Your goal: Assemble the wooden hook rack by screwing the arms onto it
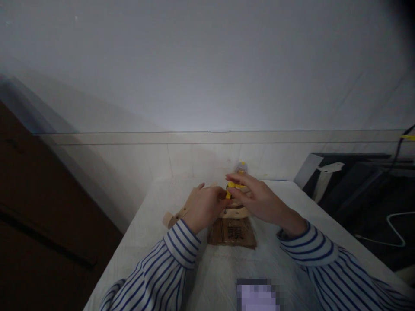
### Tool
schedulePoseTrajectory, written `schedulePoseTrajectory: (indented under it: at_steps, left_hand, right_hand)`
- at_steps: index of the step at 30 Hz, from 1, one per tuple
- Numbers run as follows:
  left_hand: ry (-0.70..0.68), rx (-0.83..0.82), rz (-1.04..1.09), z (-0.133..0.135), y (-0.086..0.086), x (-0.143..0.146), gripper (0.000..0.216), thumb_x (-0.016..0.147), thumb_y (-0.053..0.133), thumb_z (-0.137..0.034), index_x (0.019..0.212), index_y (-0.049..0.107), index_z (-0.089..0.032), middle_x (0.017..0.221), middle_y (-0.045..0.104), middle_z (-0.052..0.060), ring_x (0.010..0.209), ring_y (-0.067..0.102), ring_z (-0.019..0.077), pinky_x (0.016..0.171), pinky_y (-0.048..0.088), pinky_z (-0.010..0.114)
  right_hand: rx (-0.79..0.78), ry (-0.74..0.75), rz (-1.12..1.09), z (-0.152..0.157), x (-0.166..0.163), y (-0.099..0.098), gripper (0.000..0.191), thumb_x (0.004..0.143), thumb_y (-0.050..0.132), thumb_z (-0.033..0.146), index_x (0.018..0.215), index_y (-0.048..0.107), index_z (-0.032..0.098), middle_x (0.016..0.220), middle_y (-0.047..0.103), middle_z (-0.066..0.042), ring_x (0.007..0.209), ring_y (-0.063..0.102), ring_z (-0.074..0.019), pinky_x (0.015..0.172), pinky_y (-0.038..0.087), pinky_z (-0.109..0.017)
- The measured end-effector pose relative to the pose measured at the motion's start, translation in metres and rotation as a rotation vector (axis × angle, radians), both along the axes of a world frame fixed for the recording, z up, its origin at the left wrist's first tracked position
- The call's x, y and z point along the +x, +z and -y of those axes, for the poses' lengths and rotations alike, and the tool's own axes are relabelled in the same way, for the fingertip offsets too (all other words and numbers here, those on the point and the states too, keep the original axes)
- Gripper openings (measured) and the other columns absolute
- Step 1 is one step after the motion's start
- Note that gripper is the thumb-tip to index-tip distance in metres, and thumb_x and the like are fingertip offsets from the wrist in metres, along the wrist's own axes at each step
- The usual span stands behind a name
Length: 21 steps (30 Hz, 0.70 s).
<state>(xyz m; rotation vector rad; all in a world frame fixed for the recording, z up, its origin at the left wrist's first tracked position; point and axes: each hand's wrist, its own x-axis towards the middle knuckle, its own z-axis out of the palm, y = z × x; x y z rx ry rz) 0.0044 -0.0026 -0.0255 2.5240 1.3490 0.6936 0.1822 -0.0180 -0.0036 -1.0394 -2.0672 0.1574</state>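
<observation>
Head view: small bright-yellow piece (pixel 230 185), partly hidden, pinched in left fingers (pixel 221 191), hold of right fingers (pixel 240 177) unclear.

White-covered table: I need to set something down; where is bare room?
Bare: between brown packet and pixelated object; between left sleeve and table's left edge; right of right hand. Crowded: far middle, around left hand, yellow piece and wooden strips.

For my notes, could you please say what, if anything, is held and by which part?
The left hand seemingly pinches a yellow piece by its lower end; right hand: cannot tell.
</observation>
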Motion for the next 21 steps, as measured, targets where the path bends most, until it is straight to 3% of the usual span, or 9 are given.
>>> schedulePoseTrajectory:
  at_steps: [6,21]
  left_hand:
    - [0.009,0.014,-0.031,0.0003,0.0007,-0.0010,0.026,0.090,0.054,-0.044,0.090,0.069,-0.023,0.086,0.074,0.003,0.086,0.068,0.0209,0.108,0.029,0.049]
    - [-0.094,0.013,-0.100,-0.0005,0.0000,-0.0021,0.025,0.095,0.045,-0.031,0.107,0.065,-0.026,0.099,0.074,0.004,0.094,0.067,0.0208,0.108,0.031,0.049]
  right_hand:
    - [0.026,0.053,0.046,0.0011,-0.0004,0.0049,0.026,0.089,0.049,0.020,0.107,0.067,0.020,0.103,0.072,-0.008,0.097,0.066,-0.0213,0.087,0.053,-0.039]
    - [0.102,-0.012,0.009,-0.0018,-0.0011,-0.0019,0.012,0.087,0.057,0.023,0.094,0.066,0.018,0.090,0.071,-0.008,0.086,0.066,-0.0225,0.078,0.052,-0.039]
